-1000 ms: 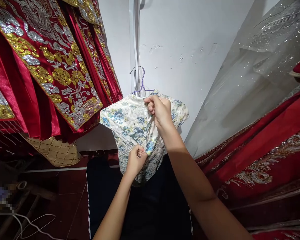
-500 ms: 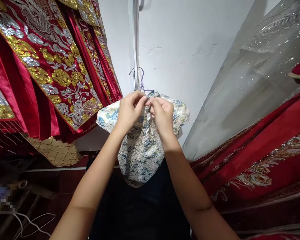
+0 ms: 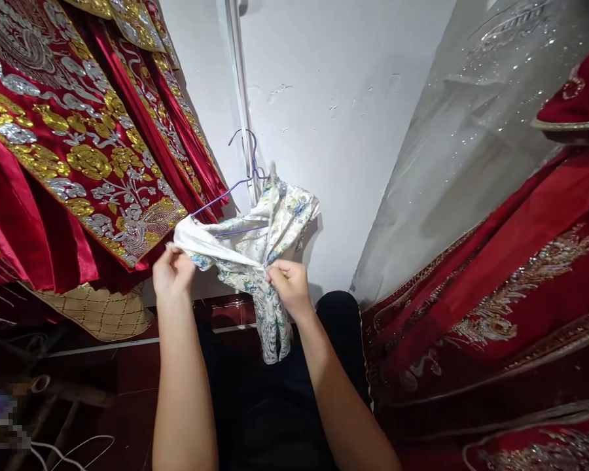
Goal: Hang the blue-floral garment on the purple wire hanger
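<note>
A short-sleeved floral shirt [image 3: 292, 216], white with blue and green print, hangs partly on a purple wire hanger [image 3: 220, 196]. Its front is open, and one arm of the hanger shows bare on the left. My left hand [image 3: 173, 269] pinches the shirt's left shoulder edge near that hanger end. Lower and to the right, my right hand [image 3: 288, 281] grips the front edge of the cloth, which is pulled taut between both hands. The lower part of the shirt dangles in folds beneath my right hand.
Red garments with gold and silver embroidery [image 3: 93, 160] hang at left. A sheer sequined gown [image 3: 422, 163] and red embroidered cloth [image 3: 471, 307] hang at right. A white metal pole [image 3: 243, 85] stands against the wall; a white cable [image 3: 91, 445] lies lower left.
My hands have moved apart and down from the collar. The shirt front has opened, its left side has come off the hanger's arm, and the hanger has turned. The view has shifted slightly right.
</note>
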`<state>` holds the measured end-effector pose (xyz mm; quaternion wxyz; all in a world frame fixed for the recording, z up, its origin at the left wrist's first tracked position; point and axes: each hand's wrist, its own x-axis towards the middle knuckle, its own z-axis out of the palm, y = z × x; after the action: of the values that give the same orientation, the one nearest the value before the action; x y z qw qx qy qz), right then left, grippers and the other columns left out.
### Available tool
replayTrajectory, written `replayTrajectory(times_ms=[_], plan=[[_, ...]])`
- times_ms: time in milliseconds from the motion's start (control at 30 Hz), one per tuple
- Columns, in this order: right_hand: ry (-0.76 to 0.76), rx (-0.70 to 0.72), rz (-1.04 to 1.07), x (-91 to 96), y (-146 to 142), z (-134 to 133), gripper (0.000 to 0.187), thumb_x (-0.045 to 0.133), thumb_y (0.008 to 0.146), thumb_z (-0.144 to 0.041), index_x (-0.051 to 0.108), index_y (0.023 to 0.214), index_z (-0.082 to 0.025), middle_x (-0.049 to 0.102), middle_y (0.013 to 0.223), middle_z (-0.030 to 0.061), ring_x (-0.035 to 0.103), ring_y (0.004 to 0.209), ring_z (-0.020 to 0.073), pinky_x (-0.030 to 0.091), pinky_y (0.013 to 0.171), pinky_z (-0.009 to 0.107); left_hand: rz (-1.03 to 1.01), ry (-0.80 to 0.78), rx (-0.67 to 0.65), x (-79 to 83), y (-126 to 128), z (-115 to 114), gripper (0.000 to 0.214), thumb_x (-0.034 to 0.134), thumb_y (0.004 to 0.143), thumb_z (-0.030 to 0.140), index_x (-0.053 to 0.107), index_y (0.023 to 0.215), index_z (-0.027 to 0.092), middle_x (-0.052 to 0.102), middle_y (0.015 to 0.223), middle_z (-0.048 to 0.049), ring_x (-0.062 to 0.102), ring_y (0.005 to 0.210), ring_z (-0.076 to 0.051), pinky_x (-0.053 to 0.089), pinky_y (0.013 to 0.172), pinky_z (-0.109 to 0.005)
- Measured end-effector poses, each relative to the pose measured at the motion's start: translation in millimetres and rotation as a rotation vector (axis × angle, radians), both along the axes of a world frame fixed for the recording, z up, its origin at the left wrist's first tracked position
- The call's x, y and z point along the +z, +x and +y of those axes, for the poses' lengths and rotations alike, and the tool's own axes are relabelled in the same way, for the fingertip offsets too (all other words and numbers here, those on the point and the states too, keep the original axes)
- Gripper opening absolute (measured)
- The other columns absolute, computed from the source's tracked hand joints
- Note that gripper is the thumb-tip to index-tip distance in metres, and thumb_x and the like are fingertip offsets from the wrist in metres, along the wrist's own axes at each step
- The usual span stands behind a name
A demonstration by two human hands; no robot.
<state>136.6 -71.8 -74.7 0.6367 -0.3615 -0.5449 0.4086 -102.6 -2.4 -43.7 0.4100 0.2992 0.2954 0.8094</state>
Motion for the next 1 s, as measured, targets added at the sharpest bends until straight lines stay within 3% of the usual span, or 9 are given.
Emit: replayTrajectory(times_ms=[200, 267, 367, 533, 667, 767, 867, 933, 1000], plan=[[-0.065, 0.007, 0.135, -17.6, 3.8, -8.0, 0.023, 0.055, 0.081, -0.026, 0.061, 0.06, -0.017, 0.042, 0.045, -0.004, 0.034, 0.045, 0.0089, 0.022, 0.046, 0.025, 0.053, -0.27, -0.133, -93.7, 43.5, -10.5, 0.02, 0.069, 0.082, 0.027, 0.059, 0.069, 0.017, 0.06, 0.062, -0.0004, 0.062, 0.065, -0.015, 0.053, 0.074, -0.032], [-0.097, -0.082, 0.308, -20.3, 12.0, -3.5, 0.022, 0.057, 0.082, -0.028, 0.059, 0.063, -0.017, 0.039, 0.046, -0.005, 0.033, 0.045, 0.0083, 0.024, 0.046, 0.024, 0.111, -0.318, -0.173, -110.4, 56.7, -11.2, 0.016, 0.077, 0.073, 0.023, 0.064, 0.068, 0.015, 0.061, 0.061, -0.0001, 0.059, 0.061, -0.013, 0.049, 0.066, -0.026], [-0.263, -0.211, 0.656, -28.8, 27.0, 7.7, 0.018, 0.058, 0.082, -0.029, 0.051, 0.069, -0.019, 0.031, 0.049, -0.0083, 0.029, 0.043, 0.0071, 0.025, 0.043, 0.021, 0.19, -0.334, -0.226, -119.2, 64.2, -13.2, 0.02, 0.084, 0.062, 0.024, 0.067, 0.064, 0.013, 0.062, 0.061, -0.0002, 0.056, 0.059, -0.011, 0.044, 0.06, -0.022], [-0.43, -0.206, 0.774, -54.2, 49.3, 24.4, 0.018, 0.045, 0.084, -0.023, 0.034, 0.07, -0.022, 0.022, 0.052, -0.0103, 0.024, 0.04, 0.0065, 0.025, 0.041, 0.017, 0.214, -0.256, -0.311, -100.2, 71.8, -26.9, 0.031, 0.084, 0.067, 0.041, 0.073, 0.079, 0.014, 0.071, 0.079, -0.0052, 0.064, 0.074, -0.015, 0.051, 0.077, -0.027], [-0.459, -0.166, 0.736, -63.4, 44.9, 23.6, 0.014, 0.048, 0.084, -0.026, 0.04, 0.073, -0.022, 0.035, 0.057, -0.0071, 0.036, 0.045, 0.0084, 0.036, 0.046, 0.019, 0.183, -0.154, -0.383, -69.9, 91.6, -45.0, 0.034, 0.081, 0.073, 0.047, 0.073, 0.088, 0.017, 0.071, 0.09, -0.005, 0.066, 0.086, -0.016, 0.051, 0.09, -0.029], [-0.41, -0.127, 0.669, -53.0, 27.6, 13.9, 0.012, 0.056, 0.084, -0.031, 0.053, 0.079, -0.021, 0.054, 0.071, -0.0001, 0.054, 0.062, 0.0125, 0.047, 0.058, 0.023, 0.219, -0.032, -0.437, -46.9, 110.5, -63.1, 0.028, 0.075, 0.082, 0.043, 0.072, 0.093, 0.018, 0.07, 0.093, -0.0051, 0.065, 0.089, -0.016, 0.05, 0.091, -0.028], [-0.312, 0.057, 0.471, -33.3, 9.7, -0.6, 0.028, 0.056, 0.09, -0.047, 0.063, 0.086, -0.019, 0.064, 0.082, 0.0061, 0.063, 0.08, 0.0185, 0.051, 0.068, 0.026, 0.306, 0.033, -0.434, -29.3, 126.3, -81.0, 0.025, 0.07, 0.088, 0.043, 0.07, 0.099, 0.02, 0.068, 0.093, -0.0047, 0.065, 0.087, -0.018, 0.05, 0.086, -0.028], [-0.251, 0.193, 0.278, -20.6, 4.1, -9.1, 0.044, 0.046, 0.094, -0.059, 0.066, 0.093, -0.02, 0.065, 0.081, 0.0071, 0.064, 0.083, 0.0214, 0.051, 0.068, 0.029, 0.375, 0.036, -0.347, -22.3, 132.5, -88.8, 0.025, 0.067, 0.09, 0.044, 0.068, 0.1, 0.022, 0.067, 0.095, -0.0044, 0.064, 0.089, -0.019, 0.05, 0.085, -0.028], [-0.209, 0.276, 0.079, -10.2, 6.1, -13.1, 0.044, 0.048, 0.093, -0.059, 0.068, 0.095, -0.02, 0.066, 0.078, 0.0053, 0.064, 0.08, 0.0214, 0.05, 0.068, 0.03, 0.438, 0.042, -0.217, -19.6, 134.1, -91.6, 0.022, 0.063, 0.093, 0.044, 0.067, 0.099, 0.023, 0.066, 0.099, -0.0045, 0.063, 0.095, -0.02, 0.049, 0.088, -0.029]])
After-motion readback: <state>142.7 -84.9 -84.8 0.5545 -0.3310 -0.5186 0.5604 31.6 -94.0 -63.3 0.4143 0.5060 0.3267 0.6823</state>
